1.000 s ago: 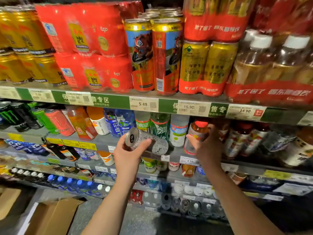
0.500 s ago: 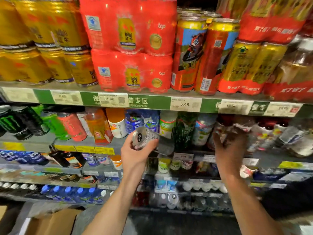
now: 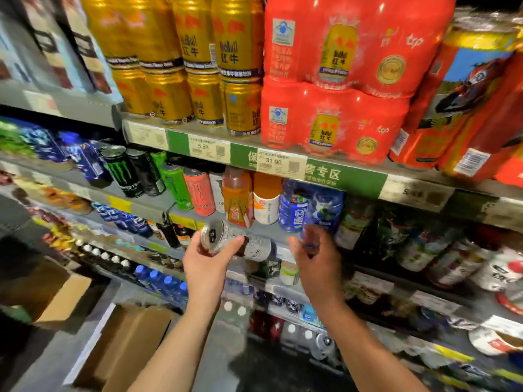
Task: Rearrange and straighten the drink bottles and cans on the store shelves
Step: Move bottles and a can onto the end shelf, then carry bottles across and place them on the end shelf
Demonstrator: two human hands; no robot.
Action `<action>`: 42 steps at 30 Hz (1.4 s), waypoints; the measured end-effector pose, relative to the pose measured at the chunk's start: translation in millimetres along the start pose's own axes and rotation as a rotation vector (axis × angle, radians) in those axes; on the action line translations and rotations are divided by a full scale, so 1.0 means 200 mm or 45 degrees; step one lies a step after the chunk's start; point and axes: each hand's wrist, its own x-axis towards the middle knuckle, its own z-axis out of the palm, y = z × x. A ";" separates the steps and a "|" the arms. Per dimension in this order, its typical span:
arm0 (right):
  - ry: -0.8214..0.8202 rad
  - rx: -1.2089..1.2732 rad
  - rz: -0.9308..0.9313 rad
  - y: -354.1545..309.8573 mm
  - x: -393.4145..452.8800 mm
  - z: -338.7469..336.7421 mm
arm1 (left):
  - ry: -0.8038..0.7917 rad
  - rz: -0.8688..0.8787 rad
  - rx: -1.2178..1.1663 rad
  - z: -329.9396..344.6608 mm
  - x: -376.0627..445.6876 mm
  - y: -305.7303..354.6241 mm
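Head view: left hand (image 3: 205,265) grips a sideways silver can (image 3: 236,241); blurred right hand (image 3: 318,265), fingers curled, perhaps touches a blue bottle (image 3: 322,210).

Pretty clearly a shop's drinks aisle I'm looking at: stacked shelves (image 3: 283,236) crammed with gold cans (image 3: 203,97), red multipacks (image 3: 334,120) and bottles (image 3: 294,210), price tags (image 3: 281,164) along every edge.
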 end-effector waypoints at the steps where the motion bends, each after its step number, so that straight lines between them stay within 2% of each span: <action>1: -0.042 -0.012 0.001 -0.01 0.02 0.07 | 0.038 -0.010 0.005 -0.04 0.03 0.00; 4: -0.109 -0.067 -0.035 -0.08 0.09 0.26 | 0.124 0.004 0.003 -0.13 0.12 0.01; 9: -0.105 -0.355 0.034 -0.10 0.19 0.59 | 0.169 -0.049 -0.035 -0.28 0.34 -0.02; 12: 0.084 -0.370 -0.027 -0.13 0.18 0.77 | 0.127 -0.011 -0.084 -0.37 0.48 -0.04; 16: 0.368 -0.343 0.059 -0.18 0.17 0.98 | 0.003 -0.052 -0.166 -0.49 0.68 -0.08; 20: 0.547 -0.355 0.117 -0.19 0.21 1.08 | -0.052 -0.018 -0.137 -0.55 0.80 -0.12; 25: 0.691 -0.091 0.112 -0.20 0.18 1.07 | -0.146 0.003 -0.088 -0.56 0.85 -0.13; 28: 0.691 0.038 0.097 -0.20 0.14 1.06 | -0.201 -0.029 -0.110 -0.54 0.85 -0.12; 32: 0.644 0.058 0.148 -0.17 0.09 1.00 | -0.257 -0.011 -0.142 -0.52 0.84 -0.10; 35: 0.627 0.053 0.211 -0.16 0.02 0.90 | -0.271 -0.021 -0.152 -0.49 0.84 -0.08; 42: 0.612 0.211 0.195 -0.17 -0.16 0.63 | -0.288 -0.029 -0.119 -0.31 0.74 -0.07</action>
